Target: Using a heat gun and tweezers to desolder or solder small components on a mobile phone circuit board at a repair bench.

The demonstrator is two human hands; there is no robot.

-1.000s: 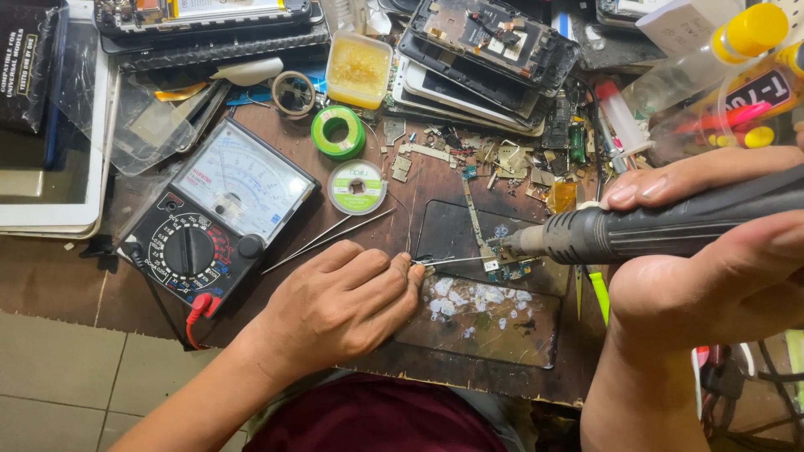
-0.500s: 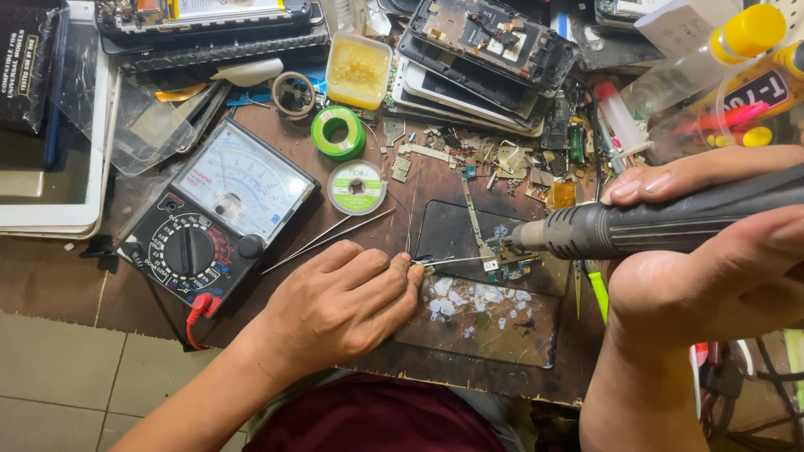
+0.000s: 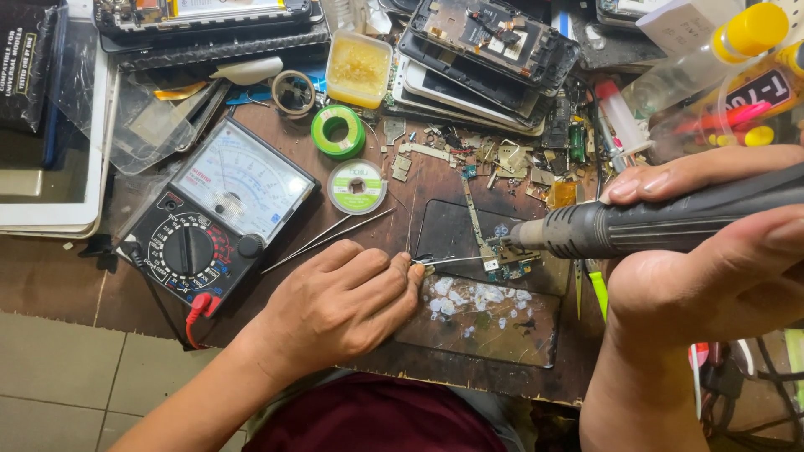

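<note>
Head view: right hand (image 3: 720,276) is gripping the hot-air wand (image 3: 662,224), heating a board (image 3: 505,261) (tiny); left-hand fingers (image 3: 394,280) are pinching tweezers (image 3: 448,260), likely needing a steady lift next.

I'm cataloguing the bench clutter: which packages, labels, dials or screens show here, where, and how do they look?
Analog multimeter: left of centre, black body, pale dial face.
Black package: top left corner, flat, white print.
Solder-wire spool: centre, round, white label with green.
Bottle label: top right, dark on yellow-capped bottle.
</note>
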